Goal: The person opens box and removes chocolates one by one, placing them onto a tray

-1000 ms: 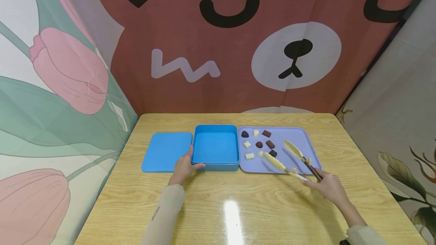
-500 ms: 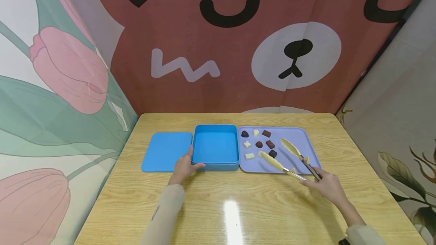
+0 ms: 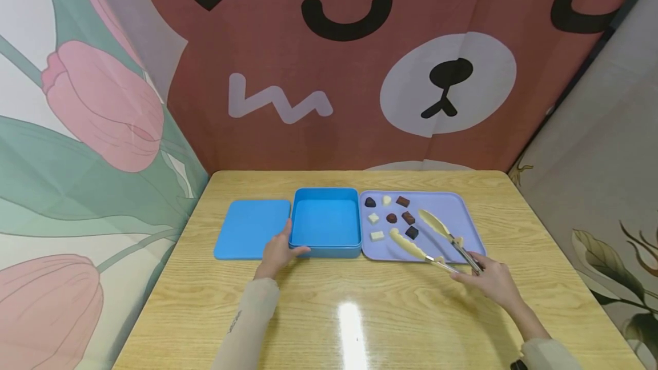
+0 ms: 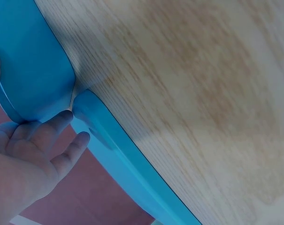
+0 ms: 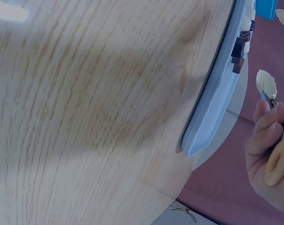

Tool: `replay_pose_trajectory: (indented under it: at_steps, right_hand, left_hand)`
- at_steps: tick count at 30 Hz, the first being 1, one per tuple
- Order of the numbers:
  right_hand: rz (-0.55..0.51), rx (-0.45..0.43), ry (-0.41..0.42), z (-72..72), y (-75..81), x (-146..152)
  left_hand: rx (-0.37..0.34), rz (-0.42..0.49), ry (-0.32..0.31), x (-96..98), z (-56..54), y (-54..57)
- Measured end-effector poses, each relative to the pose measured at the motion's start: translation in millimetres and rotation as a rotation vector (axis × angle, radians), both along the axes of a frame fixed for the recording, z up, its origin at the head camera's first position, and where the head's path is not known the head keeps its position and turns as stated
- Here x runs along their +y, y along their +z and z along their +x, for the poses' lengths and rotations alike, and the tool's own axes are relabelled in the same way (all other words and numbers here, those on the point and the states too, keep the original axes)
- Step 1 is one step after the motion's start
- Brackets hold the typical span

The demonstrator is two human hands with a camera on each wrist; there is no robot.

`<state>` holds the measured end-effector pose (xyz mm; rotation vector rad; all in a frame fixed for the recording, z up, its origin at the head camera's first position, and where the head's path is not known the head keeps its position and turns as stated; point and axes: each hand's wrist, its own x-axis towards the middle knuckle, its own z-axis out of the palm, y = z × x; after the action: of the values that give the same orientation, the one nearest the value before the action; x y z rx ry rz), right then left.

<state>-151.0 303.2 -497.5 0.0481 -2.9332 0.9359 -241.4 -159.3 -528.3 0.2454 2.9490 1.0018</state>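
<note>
My left hand (image 3: 277, 254) rests at the front left corner of a blue box (image 3: 327, 252). Its thumb lies along the front wall, its extended fingers along the left side. In the left wrist view, fingertips reach between box and blue lid (image 4: 127, 154). My right hand (image 3: 493, 283) grips metal tongs with cream tips (image 3: 409, 246), their arms spread apart over the purple tray (image 3: 457, 207). One tip hangs near a dark square chocolate (image 3: 412, 233) and a white one (image 3: 377, 236). In the right wrist view, fingers curl round the tongs, whose ring (image 5: 278, 163) shows.
Dark, brown and white chocolates, among them a brown block (image 3: 408, 218), lie in rows on the tray's left half. Lid, box and tray stand side by side on a wooden table (image 3: 329, 313). A bear-printed curtain (image 3: 354, 130) hangs behind.
The tongs have shifted slightly left over the tray, and a small round white chocolate is now hidden behind one tip. My left hand keeps its place at the box.
</note>
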Motion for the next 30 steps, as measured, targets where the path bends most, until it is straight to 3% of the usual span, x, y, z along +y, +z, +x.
replay_pose_trajectory:
  at_steps: [11,30]
  right_hand:
    - [-0.041,-0.036,0.030,-0.4,-4.2,2]
    - [-0.061,0.011,0.150,-1.9,-11.1,2]
  left_hand:
    - [-0.007,-0.003,0.001,0.6,0.9,0.3]
    - [-0.009,-0.010,0.004,0.7,1.4,1.2]
